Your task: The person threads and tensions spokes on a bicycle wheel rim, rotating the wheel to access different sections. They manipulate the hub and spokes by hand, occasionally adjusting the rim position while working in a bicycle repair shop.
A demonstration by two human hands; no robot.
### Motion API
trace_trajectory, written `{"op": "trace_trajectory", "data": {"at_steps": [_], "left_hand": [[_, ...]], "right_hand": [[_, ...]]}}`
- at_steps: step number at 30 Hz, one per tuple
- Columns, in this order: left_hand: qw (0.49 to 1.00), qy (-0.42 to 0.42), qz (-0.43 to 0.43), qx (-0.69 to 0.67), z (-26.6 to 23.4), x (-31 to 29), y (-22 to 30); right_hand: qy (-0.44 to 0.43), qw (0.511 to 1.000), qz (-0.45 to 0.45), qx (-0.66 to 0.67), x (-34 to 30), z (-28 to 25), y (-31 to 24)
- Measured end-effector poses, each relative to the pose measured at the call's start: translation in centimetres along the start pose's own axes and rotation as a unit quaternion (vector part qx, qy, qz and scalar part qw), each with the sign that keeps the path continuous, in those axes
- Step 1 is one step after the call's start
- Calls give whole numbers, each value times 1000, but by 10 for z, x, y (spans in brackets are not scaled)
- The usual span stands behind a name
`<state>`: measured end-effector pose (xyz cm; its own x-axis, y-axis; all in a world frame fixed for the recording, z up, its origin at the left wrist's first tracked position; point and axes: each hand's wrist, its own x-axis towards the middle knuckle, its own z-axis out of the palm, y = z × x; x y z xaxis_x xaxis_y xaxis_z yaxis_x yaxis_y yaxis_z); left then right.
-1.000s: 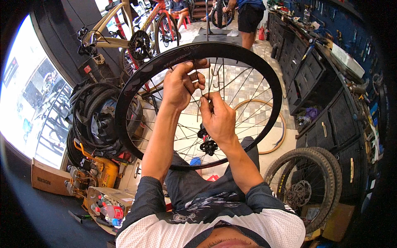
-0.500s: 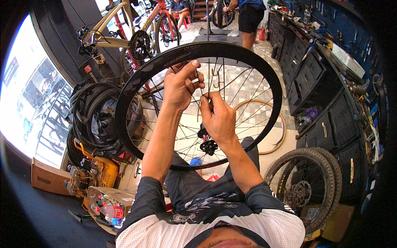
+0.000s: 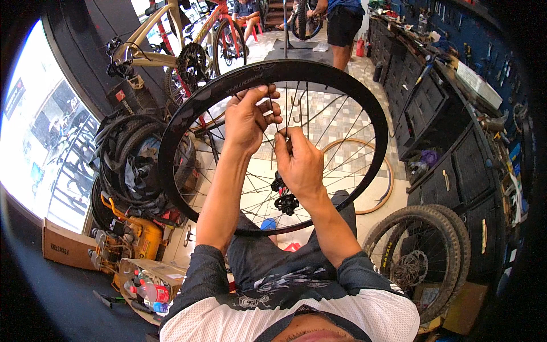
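The place is a bicycle repair workshop. Blue wall panels (image 3: 464, 48) hung with hand tools rise above black drawer cabinets (image 3: 424, 102) along the right side. A gold bicycle frame (image 3: 149, 58) and a red-forked bicycle (image 3: 224, 8) stand at the upper left, above heaped tyres (image 3: 108, 154) and a yellow machine (image 3: 147, 236) resembling an air compressor. Two knobby-tyred wheels (image 3: 415, 211) lean at the lower right, a deep-rimmed spoked wheel (image 3: 379, 137) fills the middle, and a co-worker (image 3: 345, 28) stands by another bicycle wheel.

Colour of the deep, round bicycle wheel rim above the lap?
Deep, round bicycle wheel rim: black, best seen in the head view.
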<state>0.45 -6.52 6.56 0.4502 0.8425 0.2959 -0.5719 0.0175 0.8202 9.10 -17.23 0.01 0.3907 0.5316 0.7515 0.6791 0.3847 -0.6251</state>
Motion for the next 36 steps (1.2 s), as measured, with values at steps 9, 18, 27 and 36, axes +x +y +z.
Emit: {"op": "trace_trajectory", "data": {"at_steps": [9, 18, 27, 36], "left_hand": [[998, 27, 22, 49, 0, 1, -3], [996, -87, 11, -18, 0, 1, 1], [999, 16, 31, 19, 0, 5, -6], [982, 61, 112, 137, -18, -13, -24]], "right_hand": [[8, 1000, -15, 3, 1, 4, 3], [17, 999, -28, -10, 4, 2, 2], [16, 999, -23, -17, 5, 3, 1], [-39, 990, 89, 100, 6, 2, 9]]}}
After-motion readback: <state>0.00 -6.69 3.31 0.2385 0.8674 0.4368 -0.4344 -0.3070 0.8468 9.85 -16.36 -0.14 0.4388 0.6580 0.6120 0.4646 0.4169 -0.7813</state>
